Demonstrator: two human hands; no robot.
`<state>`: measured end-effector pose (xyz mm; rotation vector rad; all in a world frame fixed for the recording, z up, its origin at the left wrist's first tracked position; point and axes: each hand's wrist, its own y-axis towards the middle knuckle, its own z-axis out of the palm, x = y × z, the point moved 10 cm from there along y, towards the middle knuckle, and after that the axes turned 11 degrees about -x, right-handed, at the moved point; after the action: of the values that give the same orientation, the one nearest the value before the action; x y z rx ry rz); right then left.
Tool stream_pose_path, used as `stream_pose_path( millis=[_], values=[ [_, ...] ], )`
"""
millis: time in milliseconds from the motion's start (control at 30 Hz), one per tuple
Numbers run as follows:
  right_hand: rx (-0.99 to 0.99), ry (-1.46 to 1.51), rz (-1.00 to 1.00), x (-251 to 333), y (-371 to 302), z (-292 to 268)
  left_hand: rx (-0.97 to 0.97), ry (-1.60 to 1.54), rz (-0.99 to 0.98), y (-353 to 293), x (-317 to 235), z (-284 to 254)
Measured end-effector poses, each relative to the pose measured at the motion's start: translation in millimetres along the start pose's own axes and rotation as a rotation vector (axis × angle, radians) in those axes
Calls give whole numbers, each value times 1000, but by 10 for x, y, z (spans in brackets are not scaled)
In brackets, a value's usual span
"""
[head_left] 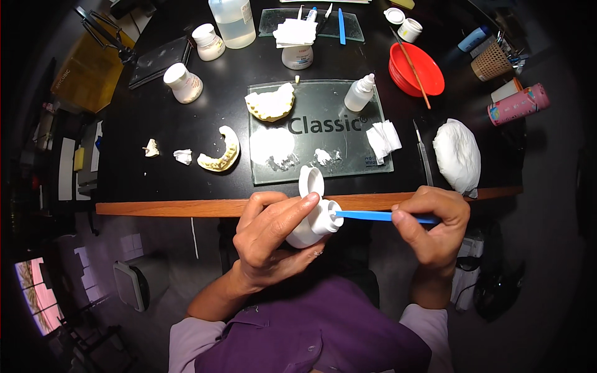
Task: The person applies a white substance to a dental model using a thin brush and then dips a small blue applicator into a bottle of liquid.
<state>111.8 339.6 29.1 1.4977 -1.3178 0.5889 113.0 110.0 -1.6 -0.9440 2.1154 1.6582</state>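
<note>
My left hand (268,239) is wrapped round a small white plastic bottle (305,233), tilted toward the right, its flip lid (311,180) standing up. In my right hand (433,224) a blue spatula (367,216) is pinched, its tip inside the bottle's mouth. Just beyond the table edge lies a glass slab (323,177) with white powder (273,146) on it and a smaller white heap (322,156). A dental cast (272,104) sits at the slab's far left, and a horseshoe-shaped cast (224,152) lies left of the slab. What the bottle holds is hidden.
A dropper bottle (359,93) and folded tissue (384,140) are on the slab. Right of it are a metal instrument (424,152), a white wrapped bundle (457,155) and a red bowl (429,78) with a brush across it. Jars (183,84) and a clear bottle (235,25) stand behind.
</note>
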Motion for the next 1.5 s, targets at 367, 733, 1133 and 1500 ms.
stream_pose_path(
  millis=[367, 733, 1133, 1500],
  values=[
    [-11, 55, 3, -17, 3, 33, -75, -43, -42, -16, 20, -32],
    [-54, 72, -127, 50, -27, 31, -65, -37, -55, -43, 39, -39],
    [-68, 70, -144, 35, -64, 35, -59, -22, -56, -51, 42, -46],
    [-76, 67, -258, 110, -113, 51, -56, -16, -45, -41, 40, -49]
  ],
)
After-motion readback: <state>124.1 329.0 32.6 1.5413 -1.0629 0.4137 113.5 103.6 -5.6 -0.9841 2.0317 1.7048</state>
